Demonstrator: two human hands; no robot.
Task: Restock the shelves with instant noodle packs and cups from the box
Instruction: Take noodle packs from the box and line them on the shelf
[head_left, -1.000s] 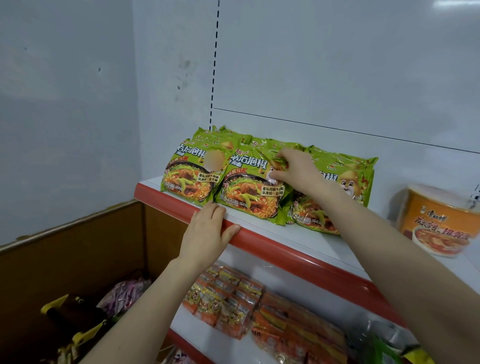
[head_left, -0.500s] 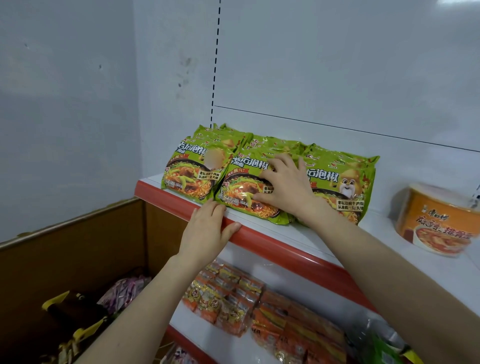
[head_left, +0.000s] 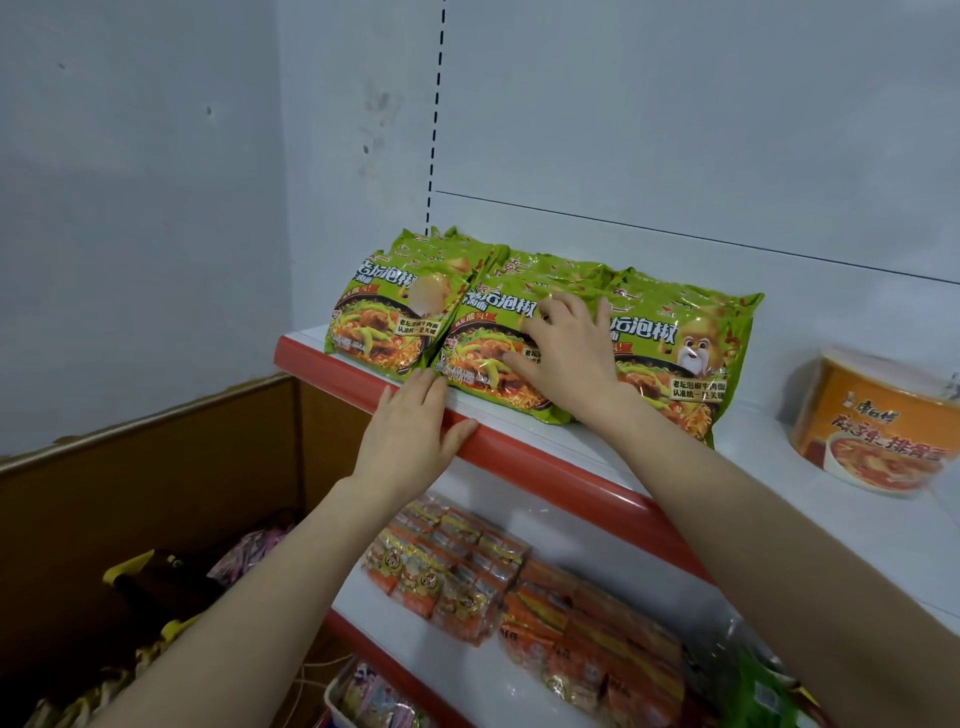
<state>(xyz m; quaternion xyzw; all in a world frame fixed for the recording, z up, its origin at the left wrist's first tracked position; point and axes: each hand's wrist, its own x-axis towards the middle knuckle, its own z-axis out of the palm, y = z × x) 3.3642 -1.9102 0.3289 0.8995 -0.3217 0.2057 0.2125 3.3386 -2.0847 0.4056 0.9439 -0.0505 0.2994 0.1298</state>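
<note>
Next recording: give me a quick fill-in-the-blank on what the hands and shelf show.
1. The right hand presses flat on the ____ stack of green noodle packs.
2. The left hand rests on the shelf's ____ front edge.
3. The orange noodle cup sits to the ____ of those packs.
Missing words: middle; red; right.

- Pretty clearly a small shop, grocery-aisle type of spot.
- White metal shelf (head_left: 857, 525) with a red front strip (head_left: 545, 460), and a slotted upright (head_left: 439, 104) running up the back panel. Classic retail racking.
- Identical green noodle packs (head_left: 384, 322) lined up face-out, orange packs (head_left: 597, 639) on the lower shelf (head_left: 447, 680), and a noodle cup (head_left: 878, 431) further along.
- Cardboard box (head_left: 156, 467) of wrapped stock sits right beside the unit.
</note>
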